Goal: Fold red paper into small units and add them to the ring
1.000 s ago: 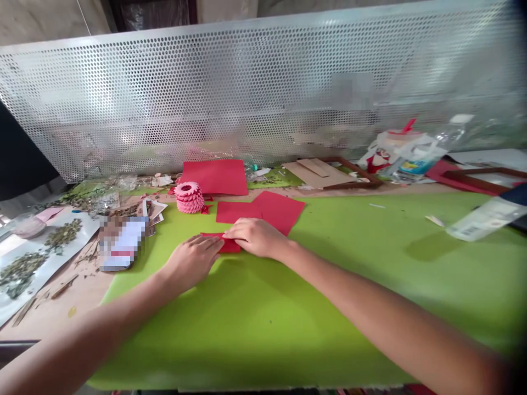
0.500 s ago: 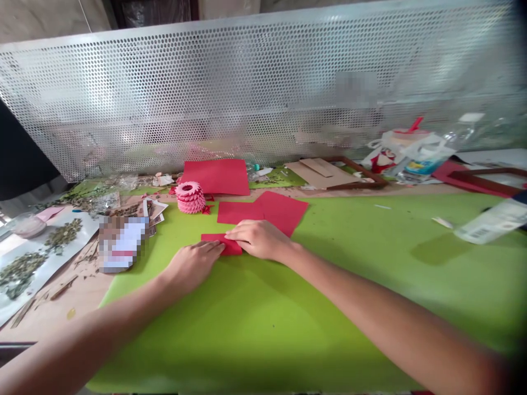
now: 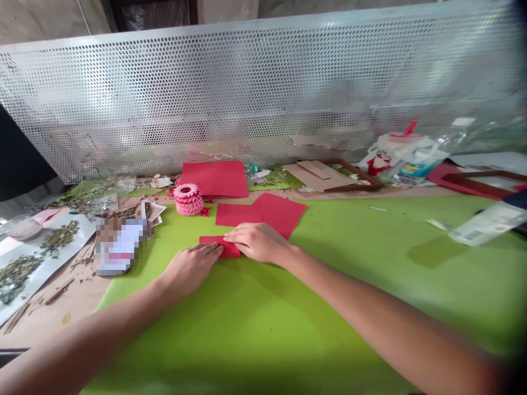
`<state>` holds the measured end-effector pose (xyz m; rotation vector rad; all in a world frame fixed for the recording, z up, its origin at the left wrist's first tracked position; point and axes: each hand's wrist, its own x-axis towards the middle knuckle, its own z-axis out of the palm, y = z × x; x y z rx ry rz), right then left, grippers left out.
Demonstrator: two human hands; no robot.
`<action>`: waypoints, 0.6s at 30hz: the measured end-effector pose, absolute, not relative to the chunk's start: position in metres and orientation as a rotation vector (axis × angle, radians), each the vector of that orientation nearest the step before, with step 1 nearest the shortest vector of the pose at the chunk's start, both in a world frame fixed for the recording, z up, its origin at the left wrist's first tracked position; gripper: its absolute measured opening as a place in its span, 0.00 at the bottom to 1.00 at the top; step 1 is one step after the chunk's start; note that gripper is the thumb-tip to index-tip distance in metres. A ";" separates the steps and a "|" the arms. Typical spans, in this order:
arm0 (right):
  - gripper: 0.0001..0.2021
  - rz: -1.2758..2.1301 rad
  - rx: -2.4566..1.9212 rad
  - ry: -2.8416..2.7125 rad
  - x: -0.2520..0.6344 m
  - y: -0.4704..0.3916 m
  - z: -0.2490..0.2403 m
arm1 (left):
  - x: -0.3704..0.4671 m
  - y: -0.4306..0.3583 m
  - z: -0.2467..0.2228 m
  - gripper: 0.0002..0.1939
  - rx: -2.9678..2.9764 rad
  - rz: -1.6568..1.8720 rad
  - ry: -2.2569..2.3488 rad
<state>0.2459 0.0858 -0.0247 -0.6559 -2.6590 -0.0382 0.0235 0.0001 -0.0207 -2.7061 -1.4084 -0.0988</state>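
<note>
A small folded piece of red paper (image 3: 230, 251) lies on the green mat (image 3: 263, 329), between my two hands. The fingers of my left hand (image 3: 193, 266) are held together, their tips pressed on the paper's left half. Over its right part, my right hand (image 3: 261, 241) is bent with its fingertips close together on the upper edge; its thumb is mostly hidden. Just beyond the hands are larger red sheets (image 3: 280, 214), one partly covered by the right hand. A pink-and-red ring stack of folded paper (image 3: 188, 200) stands behind them to the left.
Another red sheet (image 3: 216, 178) lies at the back near the perforated metal panel (image 3: 230, 88). On the left are a blurred-out item (image 3: 121, 247) and dried plant bits (image 3: 24, 269). To the right lie a white bottle (image 3: 489, 219), a clear bottle (image 3: 453, 137) and a brown frame (image 3: 481, 181).
The view has shifted slightly, so everything sits a little further left and lower. Both hands keep nearly the same place on the small red paper.
</note>
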 end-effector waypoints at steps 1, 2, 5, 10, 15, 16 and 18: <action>0.13 -0.040 -0.657 -2.658 0.246 0.086 -0.025 | 0.023 0.000 -0.021 0.24 -2.708 -0.103 -1.404; 0.13 -0.041 -0.658 -2.658 0.246 0.085 -0.024 | 0.023 0.000 -0.021 0.25 -2.711 -0.106 -1.398; 0.13 -0.035 -0.668 -2.662 0.245 0.084 -0.023 | 0.022 0.001 -0.022 0.25 -2.718 -0.106 -1.384; 0.15 -0.026 -0.691 -2.691 0.247 0.085 -0.023 | 0.025 -0.001 -0.019 0.21 -2.728 -0.148 -1.445; 0.19 -0.064 -0.676 -2.621 0.250 0.081 -0.014 | 0.028 -0.008 -0.011 0.28 -2.786 -0.178 -1.501; 0.18 -0.068 -0.651 -2.600 0.250 0.078 -0.011 | 0.029 -0.009 -0.010 0.30 -2.791 -0.165 -1.513; 0.16 -0.060 -0.609 -2.578 0.248 0.069 -0.007 | 0.029 -0.010 -0.010 0.32 -2.798 -0.146 -1.533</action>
